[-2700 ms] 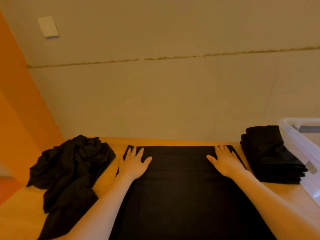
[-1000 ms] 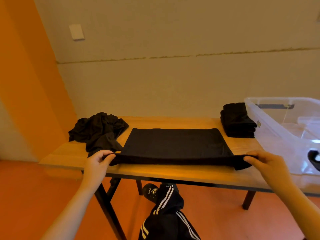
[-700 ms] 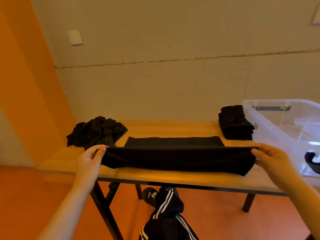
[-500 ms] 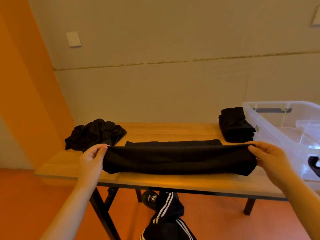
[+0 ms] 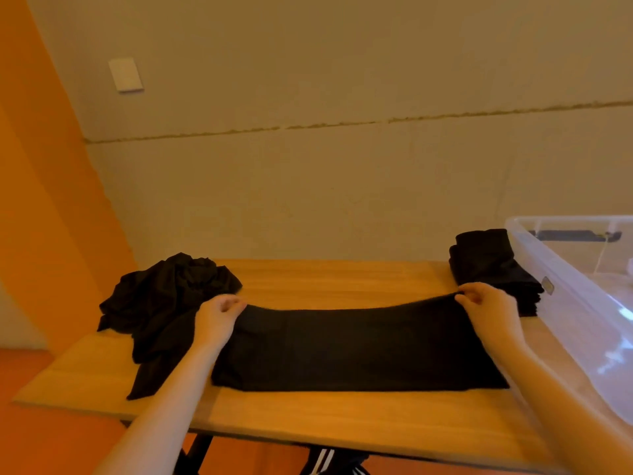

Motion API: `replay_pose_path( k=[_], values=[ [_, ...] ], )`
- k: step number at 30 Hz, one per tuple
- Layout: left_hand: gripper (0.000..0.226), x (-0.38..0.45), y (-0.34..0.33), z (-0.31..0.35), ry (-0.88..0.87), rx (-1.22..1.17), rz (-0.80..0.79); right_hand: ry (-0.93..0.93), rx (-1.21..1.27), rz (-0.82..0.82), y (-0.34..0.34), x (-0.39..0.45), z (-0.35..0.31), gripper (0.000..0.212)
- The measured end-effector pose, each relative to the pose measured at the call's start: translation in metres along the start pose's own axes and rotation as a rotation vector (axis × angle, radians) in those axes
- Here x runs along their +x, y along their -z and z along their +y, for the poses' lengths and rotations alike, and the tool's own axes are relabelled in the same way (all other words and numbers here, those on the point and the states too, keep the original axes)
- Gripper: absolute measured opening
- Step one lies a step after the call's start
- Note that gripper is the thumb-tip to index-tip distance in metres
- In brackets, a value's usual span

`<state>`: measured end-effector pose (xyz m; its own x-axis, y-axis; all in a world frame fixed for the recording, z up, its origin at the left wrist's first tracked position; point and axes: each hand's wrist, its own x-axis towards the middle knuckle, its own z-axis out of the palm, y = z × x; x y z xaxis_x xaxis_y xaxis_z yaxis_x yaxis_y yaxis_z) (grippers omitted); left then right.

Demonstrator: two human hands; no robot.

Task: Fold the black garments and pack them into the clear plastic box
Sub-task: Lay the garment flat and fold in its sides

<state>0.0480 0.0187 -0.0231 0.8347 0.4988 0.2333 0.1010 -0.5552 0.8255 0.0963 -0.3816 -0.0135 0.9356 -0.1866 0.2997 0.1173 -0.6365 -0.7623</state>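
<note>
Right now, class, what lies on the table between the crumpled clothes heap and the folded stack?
In the head view, one flat black garment, held by both hands.

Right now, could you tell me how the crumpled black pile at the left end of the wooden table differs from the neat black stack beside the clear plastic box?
The crumpled black pile is loose and rumpled, with cloth trailing toward the table's near edge; the neat black stack is folded into compact, squared layers. The pile sprawls wider; the stack has a smaller footprint. The pile lies at the table's left end, the stack against the clear plastic box. Both are black fabric resting on the wooden table, outside the box.
</note>
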Motion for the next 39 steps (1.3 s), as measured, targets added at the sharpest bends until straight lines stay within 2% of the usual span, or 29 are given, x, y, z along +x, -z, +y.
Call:
replay_pose_path(
  k=[6,9,16,19,22,24,26,28,30,32,34,39],
  values=[
    [0.020,0.004,-0.009,-0.022,-0.076,0.103,0.071,0.014,-0.156,-0.035,-0.016,0.001,0.019,0.037],
    [0.019,0.006,-0.012,-0.020,-0.064,0.128,0.070,-0.020,-0.165,-0.048,-0.016,0.005,0.019,0.034],
    [0.021,0.001,-0.012,-0.019,-0.006,0.110,0.216,-0.006,-0.250,-0.010,-0.013,0.004,0.020,0.027],
    [0.022,-0.006,-0.011,-0.013,-0.091,0.074,0.282,0.070,-0.271,0.009,-0.009,0.000,0.016,0.027],
    [0.019,-0.010,-0.013,-0.013,-0.253,0.120,0.169,0.187,-0.222,-0.017,-0.003,-0.008,0.006,0.029],
    [0.019,-0.010,-0.013,-0.011,-0.245,0.100,0.127,0.262,-0.231,-0.116,-0.004,-0.011,0.003,0.033],
    [0.021,-0.012,-0.009,-0.009,-0.210,0.085,0.152,0.316,-0.277,-0.275,-0.008,-0.012,0.003,0.042],
    [0.022,-0.016,-0.009,-0.004,-0.261,0.215,0.100,0.290,-0.364,-0.457,-0.015,-0.010,0.005,0.052],
    [0.030,-0.026,-0.018,0.006,-0.281,0.434,-0.055,0.232,-0.493,-0.579,-0.021,-0.007,0.007,0.057],
    [0.051,-0.040,-0.031,0.015,-0.202,0.656,-0.211,0.213,-0.563,-0.589,-0.026,-0.004,0.010,0.058],
    [0.064,-0.052,-0.041,0.015,-0.122,0.801,-0.300,0.185,-0.571,-0.581,-0.026,-0.002,0.013,0.060],
    [0.065,-0.049,-0.035,0.005,-0.078,0.810,-0.381,0.132,-0.568,-0.580,-0.022,0.003,0.024,0.064]
  ],
)
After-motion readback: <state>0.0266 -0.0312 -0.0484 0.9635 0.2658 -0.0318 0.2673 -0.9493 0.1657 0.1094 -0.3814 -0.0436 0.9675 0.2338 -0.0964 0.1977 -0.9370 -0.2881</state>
